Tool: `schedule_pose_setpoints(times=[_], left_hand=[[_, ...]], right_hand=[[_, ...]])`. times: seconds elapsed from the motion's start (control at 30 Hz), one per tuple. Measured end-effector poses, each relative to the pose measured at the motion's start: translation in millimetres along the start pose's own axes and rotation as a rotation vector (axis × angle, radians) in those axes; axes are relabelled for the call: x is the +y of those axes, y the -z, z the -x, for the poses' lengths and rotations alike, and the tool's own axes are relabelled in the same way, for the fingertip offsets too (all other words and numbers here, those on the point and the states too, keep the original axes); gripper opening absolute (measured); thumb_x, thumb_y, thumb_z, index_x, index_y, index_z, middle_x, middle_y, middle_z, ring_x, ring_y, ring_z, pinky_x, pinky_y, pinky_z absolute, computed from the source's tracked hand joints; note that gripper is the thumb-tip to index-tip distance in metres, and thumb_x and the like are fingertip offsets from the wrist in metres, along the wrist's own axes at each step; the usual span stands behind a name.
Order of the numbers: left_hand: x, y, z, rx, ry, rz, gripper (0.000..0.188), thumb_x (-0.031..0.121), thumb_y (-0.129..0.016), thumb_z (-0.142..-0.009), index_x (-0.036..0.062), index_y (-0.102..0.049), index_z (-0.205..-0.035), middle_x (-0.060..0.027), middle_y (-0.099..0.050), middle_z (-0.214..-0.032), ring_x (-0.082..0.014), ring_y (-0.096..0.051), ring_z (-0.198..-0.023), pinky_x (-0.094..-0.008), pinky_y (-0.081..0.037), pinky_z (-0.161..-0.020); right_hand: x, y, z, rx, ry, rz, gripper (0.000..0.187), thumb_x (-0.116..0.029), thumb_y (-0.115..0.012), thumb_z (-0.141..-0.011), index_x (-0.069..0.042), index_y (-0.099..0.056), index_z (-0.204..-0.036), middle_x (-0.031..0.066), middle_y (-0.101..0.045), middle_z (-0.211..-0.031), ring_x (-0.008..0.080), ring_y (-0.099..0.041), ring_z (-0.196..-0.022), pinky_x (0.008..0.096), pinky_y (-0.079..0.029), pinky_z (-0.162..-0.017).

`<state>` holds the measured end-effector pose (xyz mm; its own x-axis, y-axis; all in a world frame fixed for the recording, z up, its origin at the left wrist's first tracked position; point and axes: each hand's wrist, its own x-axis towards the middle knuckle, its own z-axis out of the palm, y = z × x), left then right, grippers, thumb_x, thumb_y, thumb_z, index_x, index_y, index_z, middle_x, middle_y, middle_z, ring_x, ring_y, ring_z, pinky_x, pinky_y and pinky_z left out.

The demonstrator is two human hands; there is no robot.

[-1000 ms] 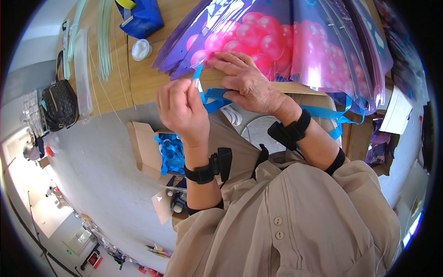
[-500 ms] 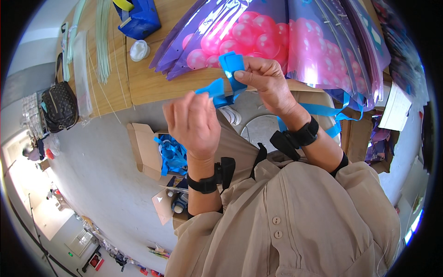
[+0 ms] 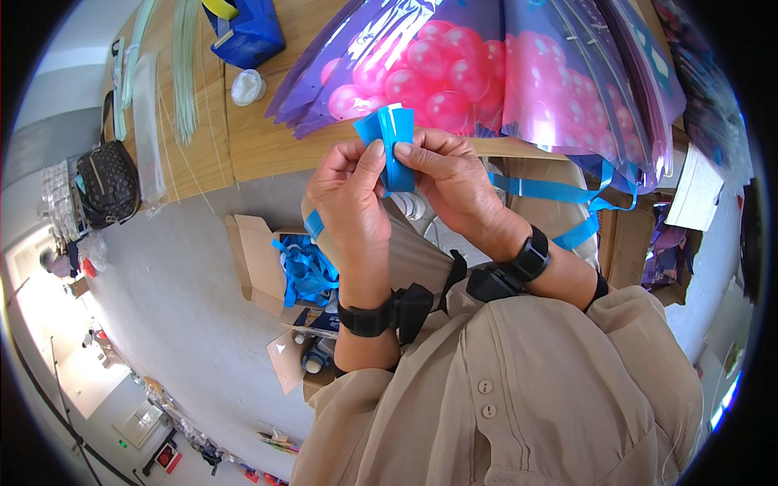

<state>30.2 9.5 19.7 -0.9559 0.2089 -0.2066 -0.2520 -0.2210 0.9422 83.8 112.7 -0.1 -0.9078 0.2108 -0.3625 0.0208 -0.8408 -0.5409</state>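
Note:
My left hand (image 3: 350, 197) and my right hand (image 3: 445, 176) meet in front of me and both pinch a folded piece of blue ribbon (image 3: 391, 139) that stands upright between the fingertips. A long tail of the same ribbon (image 3: 551, 193) runs off to the right, under the table edge. Both wrists wear black straps. Just beyond the hands, a stack of purple foil bags printed with pink balls (image 3: 454, 65) lies on the wooden table (image 3: 259, 142).
An open cardboard box (image 3: 258, 263) with a tangle of blue ribbon (image 3: 306, 271) stands on the grey floor at my left. On the table are a blue box (image 3: 247, 32), a white roll (image 3: 246, 86) and pale green strips (image 3: 185, 65). A black bag (image 3: 107, 185) hangs at the left.
The hands have come together and folded the blue ribbon into a short upright bundle; a second ago they held it stretched out lower and farther left.

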Motion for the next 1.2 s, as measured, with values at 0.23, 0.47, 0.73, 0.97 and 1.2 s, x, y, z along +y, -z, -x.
schedule_pose_setpoints(times=[0.23,0.47,0.73,0.97,1.2], left_hand=[[-4,4,-4,-0.003,0.103,0.075,0.012,0.007,-0.073,-0.078,-0.0003,-0.064,-0.079,0.0004,-0.058,-0.065,-0.0041,-0.042,-0.047,-0.0177,-0.028,-0.043],[-6,3,-2,0.011,0.105,0.119,0.012,0.007,-0.072,-0.079,-0.0007,-0.064,-0.083,0.0003,-0.059,-0.067,-0.004,-0.043,-0.05,-0.0177,-0.03,-0.045],[-13,1,-2,0.029,0.103,0.182,0.01,0.006,-0.07,-0.081,-0.0004,-0.065,-0.086,0.0002,-0.06,-0.071,-0.0037,-0.045,-0.055,-0.0174,-0.033,-0.05],[-14,-2,0,0.027,0.009,0.05,0.009,0.006,-0.07,-0.081,-0.0008,-0.065,-0.085,-0.0005,-0.061,-0.072,-0.0038,-0.046,-0.057,-0.0176,-0.033,-0.051],[-14,3,-3,0.0,0.04,0.062,0.009,0.006,-0.07,-0.081,-0.0016,-0.065,-0.084,-0.0007,-0.061,-0.071,-0.0041,-0.046,-0.055,-0.0172,-0.033,-0.05]], right_hand=[[1,0,0,0.082,0.064,0.127,0.004,-0.006,-0.068,-0.082,-0.003,-0.066,-0.08,0.0014,-0.064,-0.074,0.0065,-0.055,-0.067,0.0233,-0.046,-0.063],[4,-4,0,0.107,0.18,0.23,0.006,-0.002,-0.07,-0.078,-0.002,-0.064,-0.076,0.0026,-0.064,-0.071,0.0055,-0.053,-0.063,0.0223,-0.044,-0.057],[4,-3,-2,0.148,0.21,0.233,0.006,0.002,-0.07,-0.076,-0.001,-0.065,-0.075,0.0025,-0.063,-0.07,0.0055,-0.053,-0.062,0.0223,-0.044,-0.057],[4,-3,-1,0.165,0.216,0.261,0.006,0.002,-0.07,-0.077,0.001,-0.065,-0.08,0.0027,-0.063,-0.072,0.006,-0.054,-0.065,0.0225,-0.045,-0.058],[-1,-1,-5,0.107,0.099,0.216,0.007,0.001,-0.069,-0.078,-0.002,-0.066,-0.084,0.0033,-0.065,-0.079,0.0084,-0.058,-0.069,0.0229,-0.048,-0.063]])
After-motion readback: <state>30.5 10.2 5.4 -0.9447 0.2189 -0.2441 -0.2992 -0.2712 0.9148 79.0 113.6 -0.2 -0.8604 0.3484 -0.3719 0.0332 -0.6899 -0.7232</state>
